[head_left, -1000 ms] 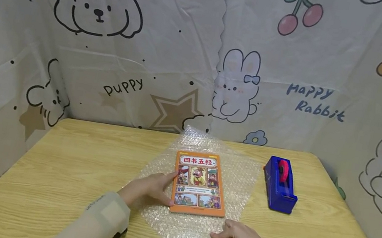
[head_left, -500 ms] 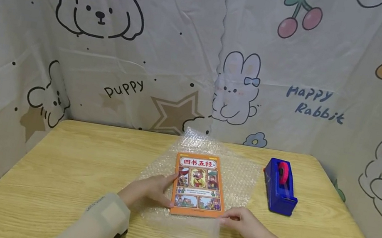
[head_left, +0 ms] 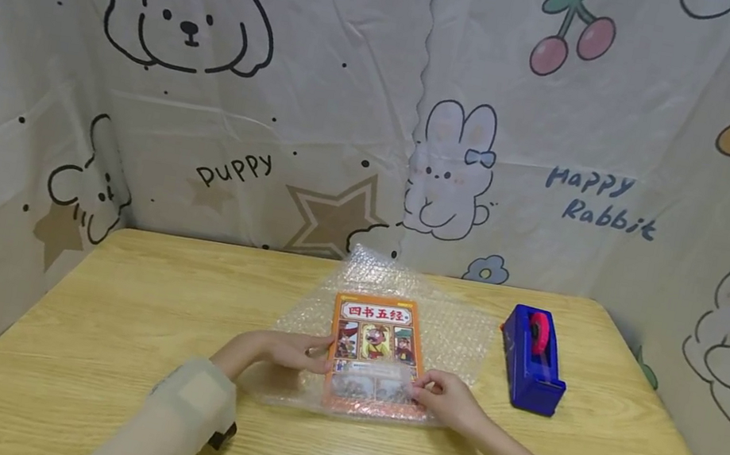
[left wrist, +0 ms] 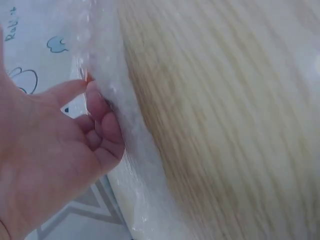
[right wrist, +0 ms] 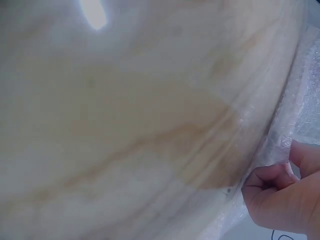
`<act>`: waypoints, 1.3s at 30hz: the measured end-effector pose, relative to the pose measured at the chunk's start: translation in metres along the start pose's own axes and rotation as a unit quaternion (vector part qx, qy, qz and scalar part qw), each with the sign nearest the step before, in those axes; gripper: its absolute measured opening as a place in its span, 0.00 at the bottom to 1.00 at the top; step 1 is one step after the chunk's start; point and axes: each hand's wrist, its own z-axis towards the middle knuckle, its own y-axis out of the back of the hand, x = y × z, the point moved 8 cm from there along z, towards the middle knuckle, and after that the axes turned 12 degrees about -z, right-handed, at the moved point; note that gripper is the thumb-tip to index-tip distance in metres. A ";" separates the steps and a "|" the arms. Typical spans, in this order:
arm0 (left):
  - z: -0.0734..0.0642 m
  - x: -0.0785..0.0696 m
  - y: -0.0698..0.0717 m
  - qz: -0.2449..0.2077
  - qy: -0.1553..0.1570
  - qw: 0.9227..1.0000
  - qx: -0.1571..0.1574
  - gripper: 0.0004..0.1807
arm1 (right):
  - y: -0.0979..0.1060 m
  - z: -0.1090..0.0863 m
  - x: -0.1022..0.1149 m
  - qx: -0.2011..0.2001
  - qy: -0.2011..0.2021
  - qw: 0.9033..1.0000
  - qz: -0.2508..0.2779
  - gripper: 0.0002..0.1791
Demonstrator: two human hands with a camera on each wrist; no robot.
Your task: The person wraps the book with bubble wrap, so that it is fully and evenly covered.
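An orange picture-covered book (head_left: 378,334) lies on a sheet of clear bubble wrap (head_left: 456,331). The near part of the sheet is folded up over the book's lower half. At the book's left edge, my left hand (head_left: 293,351) grips its side; in the left wrist view the thumb and curled fingers (left wrist: 104,120) meet at a bit of orange beside the wrap. My right hand (head_left: 448,399) pinches the folded flap of wrap over the book's lower right. In the right wrist view that hand (right wrist: 285,195) has the wrap's edge between thumb and bent fingers.
A blue tape dispenser (head_left: 534,360) with a pink-cored roll stands to the right of the wrap. All of it rests on a wood-grain table (head_left: 125,316). Behind hangs a printed cloth (head_left: 329,93) at the table's back edge.
My right hand has picked up the near corner of the bubble wrap and brought it up and away from me over the book's lower half. The left hand has shifted slightly along the book's left edge.
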 end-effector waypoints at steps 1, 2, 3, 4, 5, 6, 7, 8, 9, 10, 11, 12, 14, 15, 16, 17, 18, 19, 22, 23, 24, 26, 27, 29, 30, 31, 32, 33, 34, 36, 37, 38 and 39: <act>0.000 0.000 0.000 0.004 0.000 1.000 -0.001 0.49 | -0.001 0.002 -0.001 -0.001 -0.002 1.000 -0.003 0.06; 0.000 0.001 -0.001 0.003 0.001 1.000 -0.002 0.50 | -0.001 0.003 -0.001 -0.002 -0.001 1.000 -0.007 0.06; 0.000 0.001 -0.002 0.005 0.001 1.000 -0.002 0.51 | -0.002 0.004 -0.001 -0.002 0.001 1.000 -0.010 0.06; 0.001 0.000 -0.002 0.011 -0.001 1.000 -0.003 0.52 | -0.002 0.005 -0.001 -0.004 0.001 1.000 -0.017 0.06; 0.002 -0.001 -0.003 0.017 -0.003 1.000 -0.005 0.53 | -0.002 0.006 -0.002 -0.003 0.002 1.000 -0.020 0.07; 0.002 -0.001 -0.004 0.025 -0.002 1.000 -0.009 0.54 | -0.001 0.006 -0.002 -0.003 0.002 1.000 -0.024 0.07; 0.003 -0.002 -0.005 0.027 -0.001 1.000 -0.013 0.54 | -0.001 0.007 -0.002 0.000 0.001 1.000 -0.026 0.08; 0.003 -0.002 -0.006 0.026 0.001 1.000 -0.017 0.54 | 0.000 0.007 -0.002 0.006 0.004 1.000 -0.026 0.10; 0.003 -0.002 -0.006 0.029 0.004 0.999 -0.022 0.54 | 0.001 0.006 -0.002 0.013 0.010 0.999 -0.036 0.13; 0.002 -0.002 -0.006 0.030 0.007 0.999 -0.028 0.54 | 0.002 0.005 -0.002 0.026 0.016 0.998 -0.048 0.18; 0.002 -0.002 -0.007 0.029 0.011 0.999 -0.034 0.54 | 0.003 0.004 -0.001 0.040 0.025 0.997 -0.064 0.23; 0.001 -0.002 -0.007 0.028 0.017 0.999 -0.039 0.53 | 0.003 0.003 -0.001 0.055 0.036 0.994 -0.084 0.29; 0.001 -0.001 -0.007 0.026 0.028 0.998 -0.049 0.52 | 0.004 0.001 0.000 0.086 0.069 0.986 -0.122 0.38; 0.000 -0.001 -0.007 0.031 0.032 0.998 -0.053 0.52 | 0.005 0.000 0.000 0.096 0.086 0.981 -0.144 0.41; 0.000 -0.001 -0.007 0.035 0.038 0.997 -0.057 0.52 | 0.005 -0.001 0.000 0.104 0.102 0.976 -0.164 0.43; 0.000 0.000 -0.007 0.036 0.043 0.997 -0.061 0.51 | 0.006 -0.002 0.000 0.108 0.116 0.970 -0.182 0.43; -0.001 0.001 -0.007 0.035 0.048 0.996 -0.065 0.51 | 0.006 -0.002 0.000 0.109 0.130 0.965 -0.200 0.43; -0.001 0.001 -0.007 0.034 0.052 0.996 -0.069 0.51 | 0.006 -0.003 0.001 0.110 0.141 0.960 -0.216 0.43; -0.002 0.002 -0.008 0.013 0.060 0.995 -0.080 0.50 | 0.005 -0.002 0.000 0.112 0.163 0.944 -0.265 0.40; -0.002 0.002 -0.009 0.005 0.063 0.995 -0.082 0.50 | 0.004 -0.002 -0.001 0.116 0.167 0.940 -0.274 0.39; -0.002 0.002 -0.009 -0.003 0.064 0.994 -0.084 0.50 | 0.003 -0.001 -0.001 0.120 0.170 0.936 -0.283 0.38; -0.002 0.002 -0.010 -0.017 0.068 0.994 -0.087 0.50 | 0.001 0.000 -0.003 0.132 0.168 0.933 -0.288 0.36; -0.002 0.002 -0.011 -0.020 0.068 0.994 -0.088 0.50 | 0.000 0.001 -0.004 0.139 0.166 0.933 -0.288 0.36; -0.003 0.001 -0.011 -0.021 0.068 0.993 -0.089 0.49 | -0.001 0.003 -0.004 0.149 0.162 0.933 -0.283 0.36; -0.003 0.001 -0.011 -0.019 0.067 0.994 -0.089 0.49 | -0.001 0.004 -0.005 0.156 0.160 0.935 -0.277 0.36; -0.003 0.000 -0.011 -0.017 0.066 0.994 -0.089 0.49 | -0.001 0.005 -0.005 0.164 0.159 0.936 -0.269 0.36; -0.003 0.000 -0.011 -0.015 0.064 0.994 -0.090 0.49 | -0.002 0.006 -0.005 0.171 0.159 0.936 -0.262 0.37; -0.003 0.000 -0.011 -0.022 0.065 0.994 -0.090 0.49 | -0.002 0.008 -0.004 0.177 0.162 0.937 -0.255 0.37; -0.002 0.000 -0.011 -0.024 0.065 0.993 -0.092 0.49 | -0.002 0.009 -0.003 0.182 0.167 0.937 -0.246 0.38; -0.002 0.001 -0.010 -0.037 0.069 0.993 -0.093 0.50 | -0.003 0.012 -0.003 0.194 0.171 0.938 -0.231 0.38; -0.002 0.002 -0.010 -0.041 0.071 0.992 -0.095 0.50 | -0.003 0.014 -0.003 0.198 0.173 0.938 -0.228 0.39; -0.002 0.002 -0.009 -0.044 0.071 0.992 -0.096 0.50 | -0.003 0.015 -0.003 0.201 0.175 0.937 -0.225 0.39; -0.001 0.003 -0.009 -0.041 0.070 0.992 -0.097 0.50 | -0.003 0.016 -0.002 0.203 0.177 0.937 -0.222 0.39</act>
